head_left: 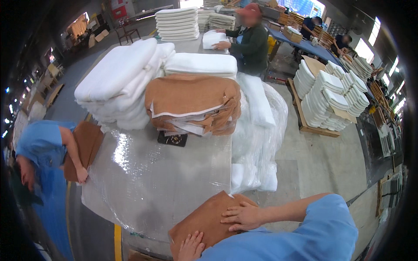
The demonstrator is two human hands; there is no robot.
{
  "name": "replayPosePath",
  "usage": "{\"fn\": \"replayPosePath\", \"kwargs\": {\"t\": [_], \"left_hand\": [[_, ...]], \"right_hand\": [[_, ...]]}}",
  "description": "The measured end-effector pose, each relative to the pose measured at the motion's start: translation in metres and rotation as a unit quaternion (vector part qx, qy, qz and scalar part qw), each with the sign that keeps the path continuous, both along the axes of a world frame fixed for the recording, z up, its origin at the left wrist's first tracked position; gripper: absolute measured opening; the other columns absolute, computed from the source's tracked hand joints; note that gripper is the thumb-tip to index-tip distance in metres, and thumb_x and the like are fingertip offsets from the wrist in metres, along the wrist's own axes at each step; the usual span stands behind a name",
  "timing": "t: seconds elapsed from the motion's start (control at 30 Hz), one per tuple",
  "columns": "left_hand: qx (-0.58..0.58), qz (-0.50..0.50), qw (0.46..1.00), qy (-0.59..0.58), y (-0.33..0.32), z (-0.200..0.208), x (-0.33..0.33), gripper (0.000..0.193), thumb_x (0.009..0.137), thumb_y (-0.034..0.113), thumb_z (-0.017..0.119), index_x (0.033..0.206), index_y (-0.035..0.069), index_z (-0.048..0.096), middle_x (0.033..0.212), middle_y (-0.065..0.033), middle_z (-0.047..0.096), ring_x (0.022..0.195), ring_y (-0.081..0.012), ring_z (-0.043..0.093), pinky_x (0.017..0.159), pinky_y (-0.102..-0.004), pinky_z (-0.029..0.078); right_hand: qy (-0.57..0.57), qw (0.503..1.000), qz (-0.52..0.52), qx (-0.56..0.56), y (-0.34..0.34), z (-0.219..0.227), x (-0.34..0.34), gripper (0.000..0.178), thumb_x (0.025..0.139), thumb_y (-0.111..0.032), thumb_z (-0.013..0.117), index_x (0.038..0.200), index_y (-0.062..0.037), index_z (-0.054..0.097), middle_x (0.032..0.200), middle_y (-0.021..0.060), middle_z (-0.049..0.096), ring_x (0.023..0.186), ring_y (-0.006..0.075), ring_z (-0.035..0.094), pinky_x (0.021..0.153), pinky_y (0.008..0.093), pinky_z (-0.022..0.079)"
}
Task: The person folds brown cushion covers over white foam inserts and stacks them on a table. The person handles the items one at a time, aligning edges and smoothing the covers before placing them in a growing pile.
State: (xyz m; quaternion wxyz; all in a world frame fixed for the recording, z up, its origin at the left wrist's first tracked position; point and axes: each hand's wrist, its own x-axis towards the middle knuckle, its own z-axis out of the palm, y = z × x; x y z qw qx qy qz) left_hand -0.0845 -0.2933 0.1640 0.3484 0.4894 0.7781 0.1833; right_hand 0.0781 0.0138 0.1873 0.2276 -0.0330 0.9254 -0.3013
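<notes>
Flat tan-brown fabric cushion cover (204,222) at near edge of plastic-wrapped worktop (152,174), long axis running near-left to far-right. Right hand (241,216) flat, fingers spread, on its far-right end; left hand (190,247) flat on near-left corner, gripping nothing.

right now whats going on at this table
A person in a blue shirt presses both hands, the left hand and the right hand, flat on a tan cushion cover at the near edge of a plastic-wrapped table. Further back lie a stack of tan covers and piled white foam pads. A co-worker in blue holds another tan cover at the left side.
</notes>
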Motion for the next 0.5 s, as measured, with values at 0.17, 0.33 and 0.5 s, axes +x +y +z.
{"fn": "replayPosePath", "kwargs": {"t": [0.17,0.33,0.5], "left_hand": [[-0.035,-0.022,0.999,0.023,-0.01,-0.02,0.006,0.068,0.103,0.037,0.057,0.163,0.009,0.039,0.17,-0.0187,0.033,0.155,-0.0441,0.03,0.126,-0.0565,0.027],[-0.08,-0.027,0.996,0.015,-0.005,-0.034,0.002,0.073,0.104,0.04,0.056,0.167,0.013,0.032,0.172,-0.0163,0.029,0.158,-0.043,0.025,0.128,-0.0543,0.023],[-0.171,-0.011,0.985,-0.027,0.01,-0.022,-0.002,0.075,0.105,0.049,0.053,0.17,0.025,0.025,0.176,-0.0115,0.022,0.159,-0.0414,0.021,0.129,-0.0572,0.018]], "right_hand": [[-0.049,0.998,0.014,0.026,-0.003,-0.005,-0.002,0.072,0.109,-0.067,0.031,0.165,-0.0226,0.04,0.171,0.0104,0.035,0.158,0.0335,0.029,0.121,0.0613,0.031],[-0.089,0.996,0.022,0.011,-0.001,-0.007,-0.011,0.073,0.108,-0.068,0.032,0.168,-0.0268,0.03,0.175,0.0125,0.026,0.161,0.0366,0.021,0.125,0.0634,0.021],[-0.102,0.994,0.034,0.002,0.002,-0.024,-0.017,0.076,0.106,-0.07,0.036,0.17,-0.0288,0.025,0.176,0.0154,0.019,0.162,0.0408,0.016,0.126,0.0661,0.016]]}}
